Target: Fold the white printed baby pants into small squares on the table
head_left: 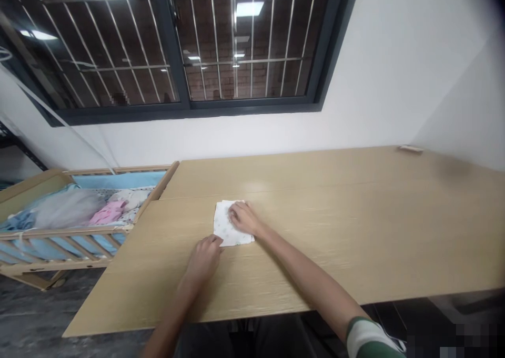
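Note:
A white cloth (224, 226) with a faint small print lies folded into a rough square on the wooden table (335, 216). My left hand (205, 254) is closed at the cloth's near left corner, its thumb and fingers pinching the edge. On the cloth's upper right part rests my right hand (244, 218), palm down, with the fingers slightly bent and apart. It presses on the fabric and hides part of it.
To the left stands a wooden crib (89, 232) with blue lining, holding a pink cloth (108, 212) and pale bedding. A small flat white item (410, 149) lies at the table's back right. Behind is a barred window (244, 42) above a white wall.

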The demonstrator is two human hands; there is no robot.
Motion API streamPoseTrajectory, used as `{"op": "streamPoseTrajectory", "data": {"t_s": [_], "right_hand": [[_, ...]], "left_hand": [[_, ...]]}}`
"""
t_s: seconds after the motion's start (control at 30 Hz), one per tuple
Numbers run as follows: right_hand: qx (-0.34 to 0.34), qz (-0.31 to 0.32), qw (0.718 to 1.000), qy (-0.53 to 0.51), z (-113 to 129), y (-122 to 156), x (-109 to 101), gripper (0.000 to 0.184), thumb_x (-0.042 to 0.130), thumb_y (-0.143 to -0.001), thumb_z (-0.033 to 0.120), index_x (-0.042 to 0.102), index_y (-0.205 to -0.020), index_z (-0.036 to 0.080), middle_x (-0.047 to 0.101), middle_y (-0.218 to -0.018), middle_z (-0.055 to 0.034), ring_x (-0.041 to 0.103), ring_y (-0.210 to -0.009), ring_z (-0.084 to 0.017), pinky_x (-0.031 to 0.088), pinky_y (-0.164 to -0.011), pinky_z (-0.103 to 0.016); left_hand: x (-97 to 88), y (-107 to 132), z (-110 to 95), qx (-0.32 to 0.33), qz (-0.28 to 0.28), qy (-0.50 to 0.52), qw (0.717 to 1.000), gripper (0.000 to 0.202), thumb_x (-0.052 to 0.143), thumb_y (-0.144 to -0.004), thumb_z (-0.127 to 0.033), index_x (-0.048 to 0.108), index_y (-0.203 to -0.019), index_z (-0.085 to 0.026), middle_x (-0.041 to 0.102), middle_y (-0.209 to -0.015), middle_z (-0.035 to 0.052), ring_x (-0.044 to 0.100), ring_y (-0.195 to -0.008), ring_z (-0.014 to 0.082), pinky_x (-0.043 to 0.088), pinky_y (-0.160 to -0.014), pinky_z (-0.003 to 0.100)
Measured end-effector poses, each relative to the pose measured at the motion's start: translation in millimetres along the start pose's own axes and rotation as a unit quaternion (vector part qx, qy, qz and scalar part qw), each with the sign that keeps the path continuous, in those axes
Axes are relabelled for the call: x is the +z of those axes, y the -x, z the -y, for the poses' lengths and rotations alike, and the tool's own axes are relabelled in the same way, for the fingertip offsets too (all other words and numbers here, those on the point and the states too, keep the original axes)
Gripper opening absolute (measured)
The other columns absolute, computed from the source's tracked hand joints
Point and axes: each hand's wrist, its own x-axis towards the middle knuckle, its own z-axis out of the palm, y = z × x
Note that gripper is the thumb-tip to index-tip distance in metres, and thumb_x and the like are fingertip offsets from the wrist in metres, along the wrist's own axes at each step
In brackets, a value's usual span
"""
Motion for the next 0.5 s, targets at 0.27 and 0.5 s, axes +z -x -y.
{"op": "streamPoseTrajectory", "data": {"t_s": [0.27, 0.5], "right_hand": [[-0.003, 0.193, 0.978, -0.076, -9.2, 44.4, -39.2, 0.088, 0.089, -0.055, 0.059, 0.061, -0.130, 0.025, 0.054, -0.143, -0.0125, 0.048, -0.134, -0.034, 0.039, -0.108, -0.043], [0.044, 0.076, 0.985, -0.146, -18.1, 35.9, -35.2, 0.029, 0.054, -0.095, 0.036, 0.067, -0.119, 0.024, 0.075, -0.107, -0.0070, 0.067, -0.096, -0.026, 0.049, -0.090, -0.038]], "left_hand": [[-18.1, -32.2, 18.5, 0.026, 0.023, 0.084, 0.996, 0.021, 0.045, -0.094, -0.023, 0.065, -0.094, -0.019, 0.069, -0.102, 0.0120, 0.063, -0.103, 0.0275, 0.045, -0.092, 0.039], [-56.9, -65.8, 42.0, 0.038, 0.082, 0.224, 0.970, 0.029, 0.059, -0.083, -0.044, 0.067, -0.096, -0.018, 0.073, -0.093, 0.0040, 0.065, -0.083, 0.0226, 0.050, -0.074, 0.030]]}}
